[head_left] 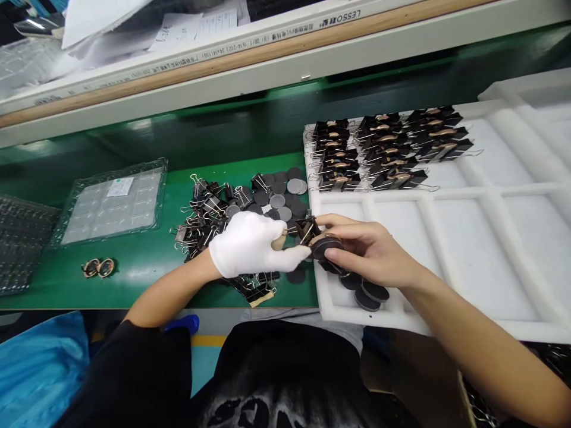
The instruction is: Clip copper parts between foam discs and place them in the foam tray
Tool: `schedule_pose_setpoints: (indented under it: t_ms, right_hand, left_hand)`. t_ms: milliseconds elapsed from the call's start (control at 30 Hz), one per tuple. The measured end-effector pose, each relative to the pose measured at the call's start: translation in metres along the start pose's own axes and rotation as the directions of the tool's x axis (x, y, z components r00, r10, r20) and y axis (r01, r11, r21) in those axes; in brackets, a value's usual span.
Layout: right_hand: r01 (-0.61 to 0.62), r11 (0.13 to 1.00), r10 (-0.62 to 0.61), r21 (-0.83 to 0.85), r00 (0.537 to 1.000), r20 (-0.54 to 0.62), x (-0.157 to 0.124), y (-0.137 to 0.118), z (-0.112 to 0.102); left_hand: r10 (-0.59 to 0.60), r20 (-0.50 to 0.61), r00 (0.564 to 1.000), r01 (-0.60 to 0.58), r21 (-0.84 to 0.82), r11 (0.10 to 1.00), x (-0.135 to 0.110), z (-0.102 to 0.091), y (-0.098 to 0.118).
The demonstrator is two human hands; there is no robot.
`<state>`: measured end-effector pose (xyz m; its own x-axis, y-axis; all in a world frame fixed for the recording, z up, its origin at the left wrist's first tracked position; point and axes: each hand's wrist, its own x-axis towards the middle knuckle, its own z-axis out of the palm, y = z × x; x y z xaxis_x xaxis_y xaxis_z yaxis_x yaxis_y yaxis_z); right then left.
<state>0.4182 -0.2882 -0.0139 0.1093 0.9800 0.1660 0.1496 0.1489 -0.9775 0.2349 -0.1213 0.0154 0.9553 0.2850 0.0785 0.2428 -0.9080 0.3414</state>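
Observation:
My left hand (252, 244), in a white glove, is closed on a black binder clip (307, 229) near the left edge of a white foam tray (486, 238). My bare right hand (366, 249) pinches a small stack of dark round discs (327, 246) right against the clip. The two hands meet over the tray's near left corner. Two more dark discs (370, 294) lie in the tray under my right wrist. Rows of clipped assemblies (379, 148) fill the tray's far compartments.
A heap of loose black binder clips (205, 217) and grey discs (281, 193) lies on the green bench. A clear plastic blister tray (113, 202) sits to the left, with two small rings (99, 267) near the front edge. A shelf rail (267, 65) runs overhead.

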Motion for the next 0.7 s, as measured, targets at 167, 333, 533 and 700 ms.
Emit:
schedule_pose_setpoints:
  t_ms: [167,333,533,700]
  right_hand:
    - [-0.018,0.978,-0.015,-0.209,0.987,-0.157,0.001,-0.005,-0.025]
    - [-0.088,0.966,0.095,-0.244,0.995,0.018,0.0,-0.001,-0.044]
    - [-0.079,0.976,0.119,-0.203,0.973,0.196,-0.004,0.003,-0.048]
    - [0.015,0.972,0.036,-0.233,0.976,0.213,-0.004,0.009,-0.047]
  left_hand:
    - [0.035,0.039,0.999,-0.03,-0.129,0.991,-0.002,0.001,-0.008]
    - [0.116,0.195,0.974,-0.066,-0.242,0.968,-0.003,0.006,-0.005]
    - [0.22,0.328,0.919,-0.208,-0.071,0.976,0.004,0.004,0.003]
    - [0.214,0.404,0.889,-0.27,0.086,0.959,0.013,0.001,0.007]
